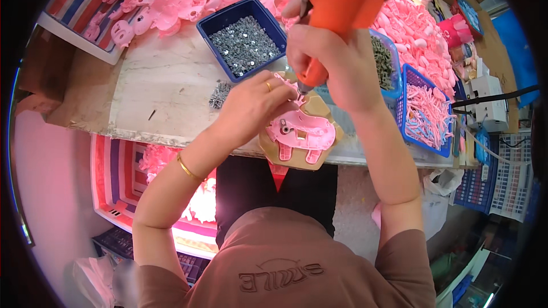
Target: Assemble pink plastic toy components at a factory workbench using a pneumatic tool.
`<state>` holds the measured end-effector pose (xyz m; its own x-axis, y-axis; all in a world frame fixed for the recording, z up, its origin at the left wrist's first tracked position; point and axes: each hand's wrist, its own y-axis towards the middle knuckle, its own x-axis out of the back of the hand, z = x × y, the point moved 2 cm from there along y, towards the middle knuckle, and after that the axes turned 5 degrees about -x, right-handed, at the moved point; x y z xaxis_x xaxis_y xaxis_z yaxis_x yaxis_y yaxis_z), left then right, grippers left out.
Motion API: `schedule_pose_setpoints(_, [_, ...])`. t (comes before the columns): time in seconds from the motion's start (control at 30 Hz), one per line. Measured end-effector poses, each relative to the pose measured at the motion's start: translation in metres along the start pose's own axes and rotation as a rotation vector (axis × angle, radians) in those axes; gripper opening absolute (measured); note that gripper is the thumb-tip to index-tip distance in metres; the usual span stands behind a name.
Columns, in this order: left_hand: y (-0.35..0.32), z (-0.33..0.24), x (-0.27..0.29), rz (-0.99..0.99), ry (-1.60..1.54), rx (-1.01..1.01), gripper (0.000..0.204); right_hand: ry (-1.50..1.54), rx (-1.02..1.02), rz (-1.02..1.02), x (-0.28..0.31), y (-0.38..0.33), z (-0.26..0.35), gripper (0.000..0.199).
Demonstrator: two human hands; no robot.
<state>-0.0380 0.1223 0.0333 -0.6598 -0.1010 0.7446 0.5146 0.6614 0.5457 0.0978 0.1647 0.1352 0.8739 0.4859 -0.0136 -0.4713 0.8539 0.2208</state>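
Beside a blue tray (218, 27) of screws (244, 44), right hand (334, 65) grips orange screwdriver (337, 5).

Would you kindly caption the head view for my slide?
Right hand presses an orange power screwdriver onto a pink plastic toy shell steadied by the left hand.

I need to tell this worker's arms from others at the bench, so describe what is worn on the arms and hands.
Both forearms are bare. Short brown sleeves end above the elbows. The left wrist carries a thin gold bangle, and the left hand has a gold ring on one finger. The right hand shows no jewellery or glove.
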Motion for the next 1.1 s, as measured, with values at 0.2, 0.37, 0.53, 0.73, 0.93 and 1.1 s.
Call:
schedule_pose_setpoints(0.2, [-0.007,-0.012,-0.014,-0.058,-0.176,0.047,0.014,0.104,0.018,-0.083,0.004,-0.017,0.001,0.031])
schedule_pose_setpoints(0.37, [-0.007,-0.019,-0.019,-0.082,-0.264,0.066,0.013,0.095,0.043,-0.084,0.004,-0.023,0.003,0.028])
schedule_pose_setpoints(0.53, [-0.014,-0.029,-0.027,-0.03,-0.399,0.192,0.01,0.094,0.007,-0.113,0.008,-0.031,0.0,0.028])
schedule_pose_setpoints(0.73, [-0.016,-0.042,-0.034,0.01,-0.533,0.197,0.016,0.272,-0.052,-0.111,0.014,-0.044,-0.002,0.026])
schedule_pose_setpoints(0.93, [-0.011,-0.048,-0.034,-0.027,-0.158,0.081,0.028,0.014,-0.059,-0.149,0.027,-0.06,-0.019,0.032])
schedule_pose_setpoints(1.1, [-0.022,-0.049,-0.043,0.05,-0.019,-0.007,0.025,0.067,-0.112,-0.203,0.032,-0.069,-0.037,0.025])
